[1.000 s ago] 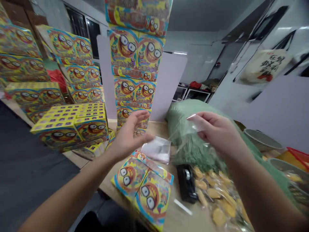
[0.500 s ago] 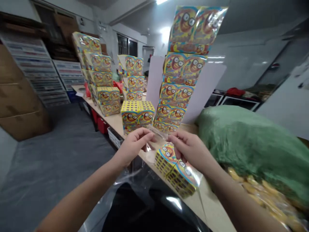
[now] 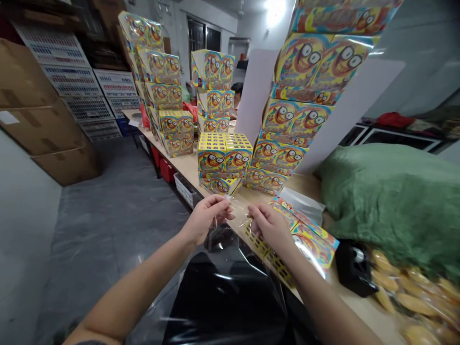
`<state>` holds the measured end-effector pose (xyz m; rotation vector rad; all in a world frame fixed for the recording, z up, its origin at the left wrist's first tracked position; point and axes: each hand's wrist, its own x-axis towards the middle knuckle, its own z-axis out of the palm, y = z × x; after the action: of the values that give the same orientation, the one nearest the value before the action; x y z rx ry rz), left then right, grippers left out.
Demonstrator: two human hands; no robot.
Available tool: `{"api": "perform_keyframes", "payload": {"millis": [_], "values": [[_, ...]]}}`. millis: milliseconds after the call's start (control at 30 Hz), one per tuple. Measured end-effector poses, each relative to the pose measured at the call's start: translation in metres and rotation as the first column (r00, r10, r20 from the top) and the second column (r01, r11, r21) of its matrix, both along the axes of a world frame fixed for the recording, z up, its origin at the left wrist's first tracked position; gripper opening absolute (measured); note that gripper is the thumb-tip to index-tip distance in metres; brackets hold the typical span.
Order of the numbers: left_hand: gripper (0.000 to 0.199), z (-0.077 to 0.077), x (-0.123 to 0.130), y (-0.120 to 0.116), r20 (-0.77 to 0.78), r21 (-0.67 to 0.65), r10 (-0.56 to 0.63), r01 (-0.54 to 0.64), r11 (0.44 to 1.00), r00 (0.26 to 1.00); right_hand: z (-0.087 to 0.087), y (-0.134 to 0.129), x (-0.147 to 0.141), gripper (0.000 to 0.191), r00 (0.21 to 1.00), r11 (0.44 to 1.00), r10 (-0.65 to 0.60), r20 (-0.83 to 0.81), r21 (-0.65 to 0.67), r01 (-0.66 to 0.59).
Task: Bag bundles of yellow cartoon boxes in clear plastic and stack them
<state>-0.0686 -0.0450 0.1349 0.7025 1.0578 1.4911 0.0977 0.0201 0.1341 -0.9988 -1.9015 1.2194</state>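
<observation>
view is taken from the head, aimed forward and down along the workbench (image 3: 187,166) (wide lens, edges bowed); left hand (image 3: 208,219) and right hand (image 3: 269,224) are seen close up.

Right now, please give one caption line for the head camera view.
Left hand and right hand pinch clear plastic film above a table of cartoon-printed boxes.

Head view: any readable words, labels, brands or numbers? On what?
Nothing can be quoted; no text reads clearly.
Yellow cartoon-face boxes: no legible words, any print too small.
White label on brown cardboard carton: too small and blurred.
White printed cartons stacked on shelves: print too small.
Clear plastic film between left hand and right hand: nothing readable.
</observation>
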Motion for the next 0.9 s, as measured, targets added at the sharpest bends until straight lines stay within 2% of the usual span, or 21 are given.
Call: {"api": "perform_keyframes", "payload": {"millis": [167, 267, 333, 367, 400, 467, 500, 533, 567, 633, 700, 833, 900], "values": [[0.027, -0.01, -0.002, 0.017, 0.011, 0.007, 0.068, -0.069, 0.998, 0.998, -0.017, 0.014, -0.005, 0.03, 0.999, 0.999, -0.013, -0.033, 0.039, 0.014], [0.026, -0.014, -0.004, 0.024, 0.054, 0.001, 0.092, -0.092, 0.996, 0.994, -0.027, 0.024, -0.006, 0.023, 1.0, 0.988, -0.013, 0.025, 0.156, 0.009], [0.025, -0.016, -0.006, 0.028, 0.07, -0.004, 0.093, -0.093, 0.996, 0.993, -0.032, 0.027, -0.006, 0.02, 0.995, 0.957, -0.033, 0.089, 0.291, 0.006], [0.025, -0.018, -0.006, 0.029, 0.062, 0.002, 0.097, -0.098, 0.995, 0.993, -0.033, 0.027, -0.006, 0.019, 0.991, 0.915, -0.086, 0.104, 0.401, 0.037], [0.025, -0.019, -0.007, 0.029, 0.039, 0.007, 0.109, -0.109, 0.994, 0.993, -0.033, 0.025, -0.006, 0.017, 0.981, 0.841, -0.168, 0.092, 0.533, 0.094], [0.025, -0.021, -0.007, 0.029, -0.065, 0.025, 0.15, -0.148, 0.989, 0.987, -0.031, 0.018, -0.007, 0.013, 0.951, 0.616, -0.308, -0.005, 0.761, 0.203], [0.024, -0.021, -0.006, 0.028, -0.146, 0.042, 0.167, -0.162, 0.986, 0.975, -0.028, 0.013, -0.009, 0.013, 0.946, 0.53, -0.322, -0.046, 0.819, 0.22], [0.022, -0.021, -0.005, 0.026, -0.236, 0.059, 0.168, -0.158, 0.986, 0.957, -0.026, 0.008, -0.011, 0.014, 0.952, 0.495, -0.3, -0.056, 0.844, 0.206], [0.021, -0.021, -0.004, 0.024, -0.328, 0.075, 0.151, -0.134, 0.988, 0.932, -0.023, 0.002, -0.014, 0.015, 0.965, 0.497, -0.259, -0.045, 0.85, 0.174], [0.019, -0.019, -0.001, 0.017, -0.494, 0.109, 0.098, -0.05, 0.993, 0.864, -0.021, -0.005, -0.019, 0.018, 0.98, 0.54, -0.198, -0.009, 0.834, 0.117], [0.021, -0.015, 0.002, 0.011, -0.63, 0.139, 0.07, 0.023, 0.99, 0.774, -0.021, -0.009, -0.022, 0.019, 0.978, 0.543, -0.21, 0.01, 0.832, 0.109], [0.024, -0.008, 0.004, 0.001, -0.83, 0.188, 0.109, 0.09, 0.978, 0.547, -0.029, -0.009, -0.023, 0.022, 0.961, 0.431, -0.268, 0.075, 0.901, 0.05], [0.026, -0.005, 0.004, -0.001, -0.875, 0.193, 0.121, 0.109, 0.975, 0.468, -0.032, -0.008, -0.022, 0.022, 0.952, 0.396, -0.289, 0.102, 0.918, 0.022]]}}
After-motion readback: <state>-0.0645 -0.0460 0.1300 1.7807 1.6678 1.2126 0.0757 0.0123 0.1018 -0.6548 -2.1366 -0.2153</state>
